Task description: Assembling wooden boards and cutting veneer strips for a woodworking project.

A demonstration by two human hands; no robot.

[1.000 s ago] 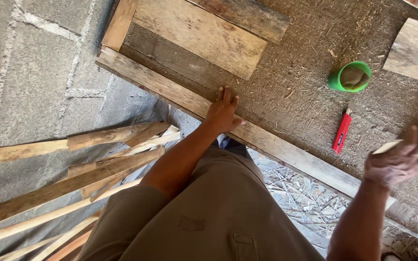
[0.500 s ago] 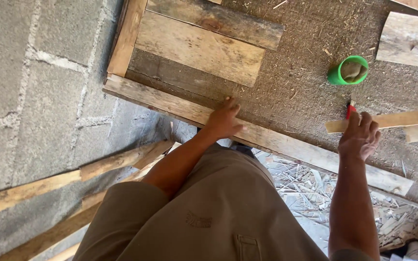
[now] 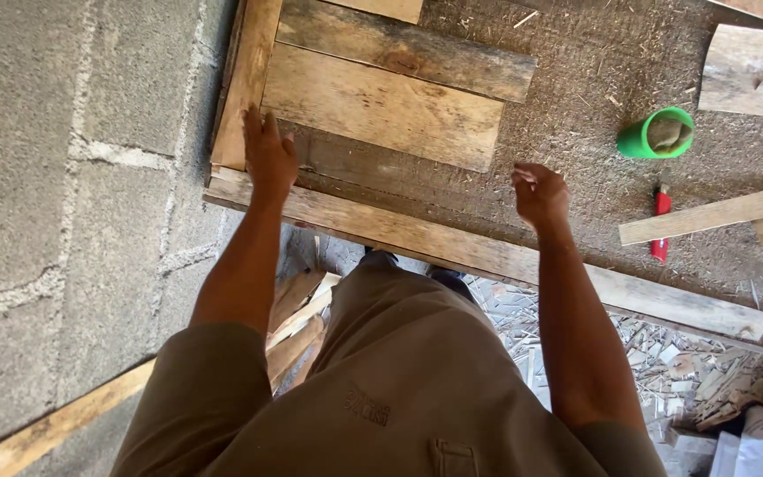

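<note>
- On the sawdust-strewn workbench [image 3: 576,115], seen from above, the left hand [image 3: 268,152] lies flat with fingers spread, pressing on the near end of a narrow upright plank [image 3: 245,84] where it meets the long edge board [image 3: 487,256] at the near-left corner.
- Right hand [image 3: 539,193] hovers just above the bench, fingers loosely curled, holding nothing — it is near the long edge board but not touching it.
- Between the hands sit 2 wider planks [image 3: 381,110], laid side by side against the upright plank; a darker weathered board [image 3: 404,44] lies just beyond them.
- Far right: a green cup [image 3: 658,134] on its side, a red marker-like tool [image 3: 661,221] near it, and a loose wooden strip [image 3: 708,214] lying across the tool's middle.
- Another pale board [image 3: 752,75] rests at the far right edge, well apart from both hands.
- Judged from the layout, several planks are already placed together like a panel or frame; no fasteners or fixing tool show, so joining seems left to do.
- Below the bench edge, scrap offcuts [image 3: 298,322] and rubble [image 3: 664,353] lie on the ground beside a block wall [image 3: 72,177].
</note>
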